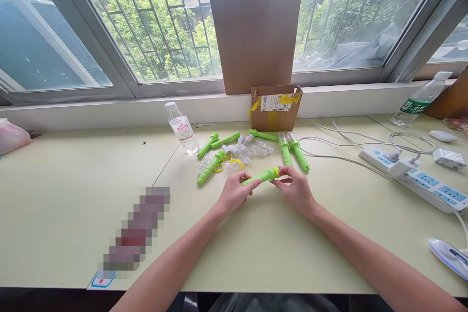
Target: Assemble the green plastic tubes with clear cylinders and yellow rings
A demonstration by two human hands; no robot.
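Observation:
A green ridged tube (260, 177) lies roughly level between my two hands, just above the table. My left hand (235, 191) is closed around its left part. At its right end sits a yellow ring (276, 171), pinched by the fingertips of my right hand (295, 189). Beyond my hands is a loose pile of green tubes (211, 168), clear plastic covers (261, 146), small white parts (245, 140) and yellow rings (218, 168). Two green tubes with clear covers on their ends (300, 154) lie to the right of the pile.
A cardboard box (275, 119) stands behind the pile, with a water bottle (183, 129) to its left. On the right are a power strip (420, 179), cables (340, 158) and another bottle (420, 100). A blurred long item (139, 229) lies at front left.

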